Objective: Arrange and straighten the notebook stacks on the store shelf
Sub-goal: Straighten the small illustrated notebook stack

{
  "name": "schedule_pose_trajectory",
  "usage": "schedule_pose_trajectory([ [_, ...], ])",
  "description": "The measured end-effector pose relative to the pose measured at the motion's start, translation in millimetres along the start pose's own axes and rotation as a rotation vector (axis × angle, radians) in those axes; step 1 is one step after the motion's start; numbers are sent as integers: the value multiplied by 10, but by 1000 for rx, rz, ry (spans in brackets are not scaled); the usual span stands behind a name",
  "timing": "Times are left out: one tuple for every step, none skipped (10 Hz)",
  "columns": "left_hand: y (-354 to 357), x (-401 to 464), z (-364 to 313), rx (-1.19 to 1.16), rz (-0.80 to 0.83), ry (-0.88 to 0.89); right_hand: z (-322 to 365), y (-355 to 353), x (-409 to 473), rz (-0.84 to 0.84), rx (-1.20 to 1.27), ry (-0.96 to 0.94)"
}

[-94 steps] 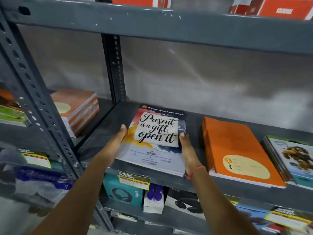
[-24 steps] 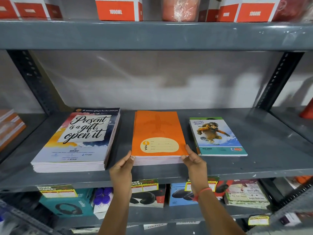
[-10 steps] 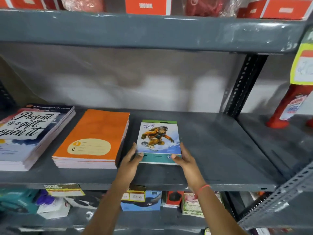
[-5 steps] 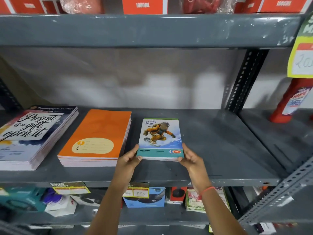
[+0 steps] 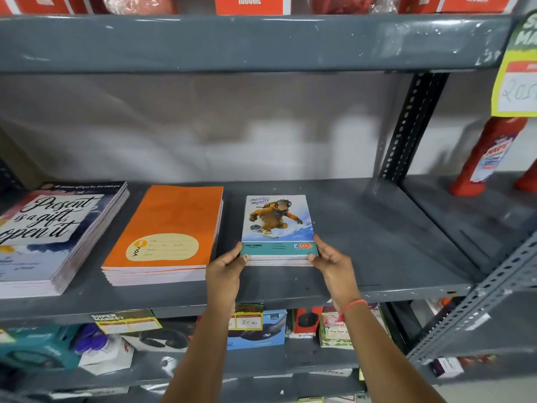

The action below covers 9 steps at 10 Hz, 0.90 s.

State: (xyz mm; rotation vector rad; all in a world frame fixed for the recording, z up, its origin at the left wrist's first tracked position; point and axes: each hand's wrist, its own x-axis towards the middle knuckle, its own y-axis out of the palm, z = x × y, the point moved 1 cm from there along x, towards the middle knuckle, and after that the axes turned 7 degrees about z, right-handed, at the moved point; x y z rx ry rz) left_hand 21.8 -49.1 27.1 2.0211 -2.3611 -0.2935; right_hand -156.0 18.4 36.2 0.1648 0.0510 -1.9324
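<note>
Three stacks of notebooks lie flat in a row on the grey metal store shelf [image 5: 377,245], spines toward the back wall.

Item 1, far left: tall stack of large notebooks with a white-and-navy cover lettered "Present is a gift, open it" [image 5: 55,237], partly cut off by the frame edge.

Item 2, centre: stack of plain orange notebooks with a cream oval name label [image 5: 168,231], just beside item 1, not touching it.

Item 3, right of centre: shorter stack of small notebooks with a snowboarder picture and a teal bottom band [image 5: 277,225] (cover wording too small to read in full), just beside the orange stack, set back a little from the shelf's front edge.

Left hand [image 5: 225,269]: fingers [image 5: 242,257] pressed against item 3's near left corner, thumb on the cover.

Right hand [image 5: 331,263]: fingers [image 5: 315,258] closed on the near right corner; a thin red band circles the wrist.

Adjoining bay, right: red plastic bottle with printed label [image 5: 488,158], upright.
</note>
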Motion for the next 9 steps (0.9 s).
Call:
schedule_pose_trajectory([
  [-6,7,9,3,0,2,7,17,-5,-20,1,4],
  [-3,30,18,5,-28,4,10,32,-4,-39,1,9],
  [15,31,20,35,-65,19,26,46,-10,-63,-1,22],
  [23,34,37,74,-94,33,23,61,-17,-74,15,23],
  [22,34,49,82,-111,42,26,57,-21,-79,13,18],
  [17,42,50,78,-110,53,33,59,-14,-83,14,22],
  [28,18,36,110,-117,51,66,75,-45,-86,11,29],
  [5,-7,12,240,-89,42,77,106,-91,-129,18,32],
  [1,-166,-92,461,-81,117,18,208,-296,-294,-65,-4],
])
